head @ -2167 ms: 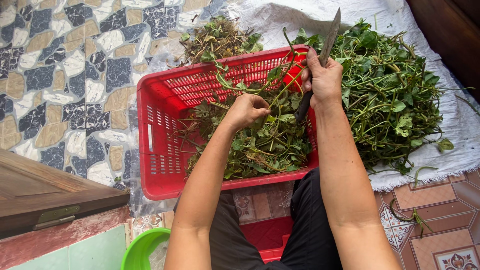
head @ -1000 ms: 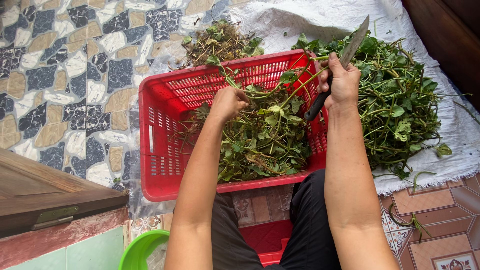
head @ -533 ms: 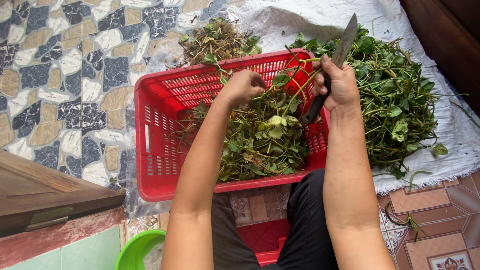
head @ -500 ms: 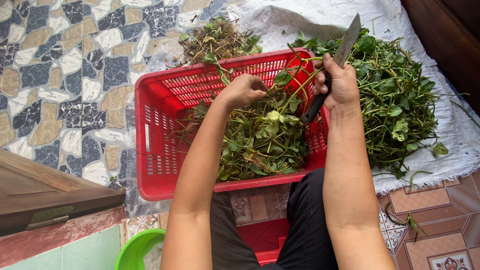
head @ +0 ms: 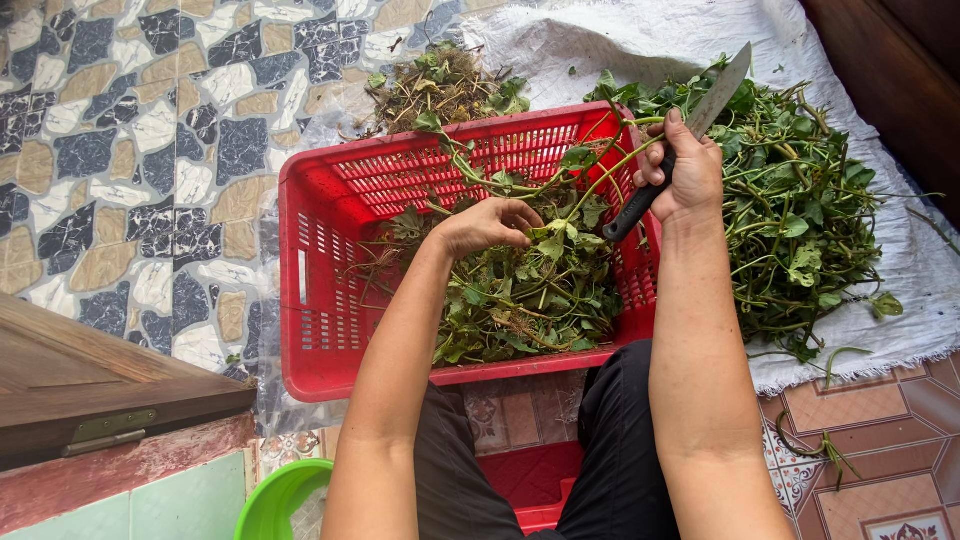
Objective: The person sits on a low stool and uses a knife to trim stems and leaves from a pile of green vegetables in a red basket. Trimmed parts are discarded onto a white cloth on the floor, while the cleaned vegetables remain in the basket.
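- At the bottom edge of the frame a lime-green basin point(head: 272, 497) peeks in at lower left, beside a red plastic stool point(head: 530, 480) that shows between the person's dark trouser legs.
- At lower left a wooden board point(head: 100, 385) with a metal hinge lies over a reddish ledge.
- The red basket point(head: 320, 300), a slotted plastic crate, sits in the middle of the frame on the patterned stone floor point(head: 130, 150), just above the person's knees.
- Inside it the leafy greens point(head: 520, 295) lie piled toward the right half: heart-shaped green leaves on thin, pale green stems, tangled and loosely heaped, with a few yellowing.
- The left hand point(head: 487, 225) hovers over that pile at centre frame, fingers curled and pinching a long stem point(head: 590, 180) that arcs up to the right.
- The right hand point(head: 685, 175), at upper right over the basket's rim, is closed in a fist around the black handle of a knife point(head: 700, 120); the blade points up and to the right.
- Right of the basket a larger heap of uncut vines point(head: 800, 210) rests on a white woven sack point(head: 900, 290).
- At the top of the frame, beyond the basket's far wall, a small mound of brownish trimmings point(head: 440, 85) lies on the sack's edge.
- Compared with half a second ago, the left hand has drawn down and toward the body, away from the far wall, while the right hand and the knife have hardly shifted.
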